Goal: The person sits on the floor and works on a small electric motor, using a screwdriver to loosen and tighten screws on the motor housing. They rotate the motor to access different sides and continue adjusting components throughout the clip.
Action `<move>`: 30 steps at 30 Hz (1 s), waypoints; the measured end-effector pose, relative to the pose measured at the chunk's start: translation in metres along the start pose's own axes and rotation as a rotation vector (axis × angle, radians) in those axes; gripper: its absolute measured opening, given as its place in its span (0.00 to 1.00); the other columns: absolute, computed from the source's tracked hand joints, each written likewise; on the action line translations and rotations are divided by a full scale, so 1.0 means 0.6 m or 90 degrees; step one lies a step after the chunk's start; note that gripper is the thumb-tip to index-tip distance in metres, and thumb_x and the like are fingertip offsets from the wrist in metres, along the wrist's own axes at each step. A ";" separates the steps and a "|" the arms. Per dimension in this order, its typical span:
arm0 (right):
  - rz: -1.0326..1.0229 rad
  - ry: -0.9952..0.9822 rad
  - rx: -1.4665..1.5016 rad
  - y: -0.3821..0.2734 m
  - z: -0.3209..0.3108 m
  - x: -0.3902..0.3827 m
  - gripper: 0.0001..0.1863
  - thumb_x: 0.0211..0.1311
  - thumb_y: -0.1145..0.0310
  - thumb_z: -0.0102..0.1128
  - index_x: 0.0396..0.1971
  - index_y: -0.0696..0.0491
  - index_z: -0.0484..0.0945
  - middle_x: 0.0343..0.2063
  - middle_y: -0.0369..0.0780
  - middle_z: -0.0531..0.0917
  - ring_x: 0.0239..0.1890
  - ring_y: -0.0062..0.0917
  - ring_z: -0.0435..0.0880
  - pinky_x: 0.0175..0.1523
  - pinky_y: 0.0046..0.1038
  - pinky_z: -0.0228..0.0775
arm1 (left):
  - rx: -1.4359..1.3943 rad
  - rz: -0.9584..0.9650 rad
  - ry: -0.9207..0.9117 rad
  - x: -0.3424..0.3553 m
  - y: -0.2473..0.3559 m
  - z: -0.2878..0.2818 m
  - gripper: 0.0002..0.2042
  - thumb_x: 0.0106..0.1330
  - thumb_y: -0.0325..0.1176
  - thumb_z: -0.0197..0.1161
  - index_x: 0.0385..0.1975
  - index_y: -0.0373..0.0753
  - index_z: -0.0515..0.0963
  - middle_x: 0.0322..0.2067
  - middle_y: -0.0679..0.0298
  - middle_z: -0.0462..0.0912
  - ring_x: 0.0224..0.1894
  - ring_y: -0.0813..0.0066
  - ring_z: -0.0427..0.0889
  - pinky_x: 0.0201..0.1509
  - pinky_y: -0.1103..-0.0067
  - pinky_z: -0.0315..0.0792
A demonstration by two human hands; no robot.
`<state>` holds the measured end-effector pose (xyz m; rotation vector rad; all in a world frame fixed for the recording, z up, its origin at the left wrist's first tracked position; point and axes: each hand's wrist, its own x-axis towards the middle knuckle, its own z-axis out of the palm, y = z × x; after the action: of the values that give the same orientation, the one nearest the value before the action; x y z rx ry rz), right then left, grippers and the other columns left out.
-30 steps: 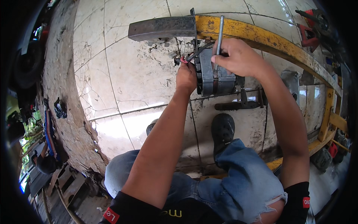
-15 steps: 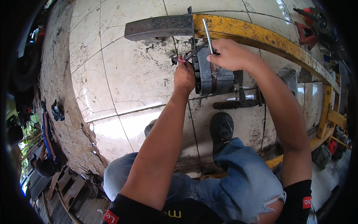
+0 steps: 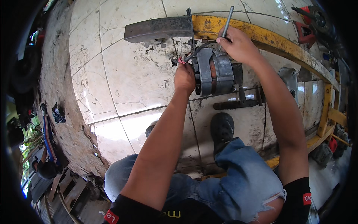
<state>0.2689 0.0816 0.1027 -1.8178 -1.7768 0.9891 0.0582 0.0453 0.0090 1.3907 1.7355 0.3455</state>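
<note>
A grey metal alternator [image 3: 224,72] with a brown middle band stands on the tiled floor, below a steel bracket. At its left end is my left hand [image 3: 184,77], fingers closed, with the thumb at the red end of a dark cable [image 3: 194,52]. The alternator's end partly hides those fingers. Above the alternator's upper right part, my right hand [image 3: 237,45] is closed round a slim metal rod [image 3: 228,22]. The rod's upper end points up past the yellow beam; its lower end is by the alternator's top edge, partly hidden.
A yellow beam [image 3: 257,33] curves across the far side, joined to a dark steel block [image 3: 158,29]. A dark-handled tool [image 3: 235,105] lies in front of the alternator, near my shoe [image 3: 222,128]. A grey metal casing [image 3: 288,80] sits to the right.
My right hand has moved up and slightly right with the rod, uncovering more of the alternator's top. The left hand stays almost where it was.
</note>
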 end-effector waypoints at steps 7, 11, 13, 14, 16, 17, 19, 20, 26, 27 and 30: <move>0.113 -0.248 0.239 -0.008 0.019 -0.019 0.08 0.70 0.65 0.58 0.39 0.55 0.74 0.28 0.33 0.78 0.29 0.16 0.77 0.32 0.22 0.68 | -0.003 -0.011 -0.019 0.005 -0.009 -0.009 0.20 0.77 0.44 0.42 0.50 0.32 0.72 0.42 0.38 0.81 0.48 0.38 0.79 0.51 0.58 0.71; 0.021 -0.025 0.162 0.043 0.019 -0.001 0.07 0.69 0.68 0.59 0.39 0.56 0.74 0.28 0.34 0.78 0.31 0.17 0.78 0.34 0.22 0.69 | -0.018 0.030 0.000 -0.001 0.003 0.005 0.18 0.77 0.42 0.42 0.44 0.32 0.73 0.40 0.38 0.81 0.46 0.35 0.78 0.50 0.55 0.71; 0.053 -0.051 0.223 0.012 0.020 -0.015 0.07 0.69 0.69 0.59 0.39 0.56 0.74 0.28 0.34 0.79 0.31 0.18 0.79 0.35 0.23 0.69 | 0.004 0.021 0.016 0.005 -0.014 -0.006 0.18 0.76 0.42 0.42 0.45 0.33 0.73 0.40 0.37 0.81 0.47 0.35 0.78 0.50 0.55 0.71; 0.069 -0.117 0.287 -0.001 0.023 -0.022 0.07 0.70 0.68 0.58 0.39 0.56 0.74 0.28 0.35 0.79 0.31 0.19 0.79 0.37 0.25 0.70 | 0.015 0.014 0.025 0.008 -0.024 -0.012 0.18 0.76 0.42 0.43 0.45 0.33 0.73 0.41 0.37 0.81 0.47 0.35 0.78 0.51 0.55 0.71; 0.027 -0.152 0.270 0.013 0.043 -0.026 0.07 0.70 0.68 0.58 0.39 0.57 0.74 0.27 0.35 0.79 0.30 0.19 0.79 0.36 0.25 0.70 | 0.010 0.010 0.015 0.009 -0.021 -0.005 0.18 0.76 0.42 0.43 0.45 0.33 0.73 0.41 0.37 0.81 0.47 0.34 0.77 0.51 0.54 0.71; 0.006 -0.169 0.262 0.020 0.051 -0.027 0.08 0.70 0.68 0.58 0.39 0.57 0.74 0.27 0.35 0.79 0.29 0.19 0.79 0.35 0.26 0.70 | 0.008 0.008 0.011 0.009 -0.021 -0.002 0.18 0.76 0.42 0.43 0.45 0.33 0.73 0.41 0.37 0.81 0.47 0.34 0.77 0.51 0.54 0.71; 0.006 -0.067 0.208 0.018 0.038 -0.022 0.08 0.70 0.68 0.58 0.40 0.57 0.74 0.25 0.35 0.79 0.28 0.20 0.78 0.35 0.26 0.69 | 0.003 0.026 0.011 0.008 -0.015 0.002 0.18 0.76 0.42 0.43 0.46 0.33 0.73 0.41 0.37 0.81 0.47 0.36 0.78 0.51 0.56 0.71; 0.001 -0.011 0.163 0.027 0.033 -0.015 0.08 0.70 0.68 0.58 0.40 0.57 0.74 0.25 0.35 0.79 0.28 0.19 0.78 0.35 0.25 0.69 | 0.004 0.016 0.002 0.007 -0.012 0.005 0.18 0.76 0.42 0.44 0.47 0.33 0.73 0.41 0.38 0.81 0.47 0.37 0.78 0.51 0.58 0.71; 0.014 -0.137 0.220 0.008 0.049 -0.042 0.07 0.68 0.69 0.59 0.37 0.57 0.75 0.26 0.38 0.81 0.29 0.20 0.79 0.37 0.26 0.71 | 0.020 0.007 0.011 0.010 -0.025 -0.007 0.18 0.76 0.42 0.43 0.46 0.33 0.73 0.41 0.37 0.81 0.48 0.37 0.78 0.50 0.56 0.71; 0.008 -0.056 0.175 0.012 0.046 -0.039 0.07 0.68 0.68 0.59 0.37 0.57 0.75 0.26 0.37 0.81 0.29 0.20 0.78 0.37 0.26 0.71 | 0.022 0.018 0.015 0.010 -0.018 -0.006 0.18 0.76 0.42 0.43 0.45 0.33 0.73 0.41 0.36 0.81 0.48 0.36 0.78 0.50 0.55 0.71; -0.021 0.163 0.084 0.023 0.034 -0.024 0.08 0.69 0.67 0.59 0.36 0.57 0.76 0.26 0.36 0.81 0.28 0.18 0.77 0.36 0.25 0.70 | 0.026 0.030 0.015 0.005 -0.009 0.003 0.18 0.77 0.42 0.42 0.45 0.33 0.73 0.39 0.37 0.81 0.46 0.36 0.78 0.50 0.55 0.71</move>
<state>0.2643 0.0623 0.0820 -1.7408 -1.5463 0.7992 0.0562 0.0456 0.0033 1.4639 1.7387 0.3556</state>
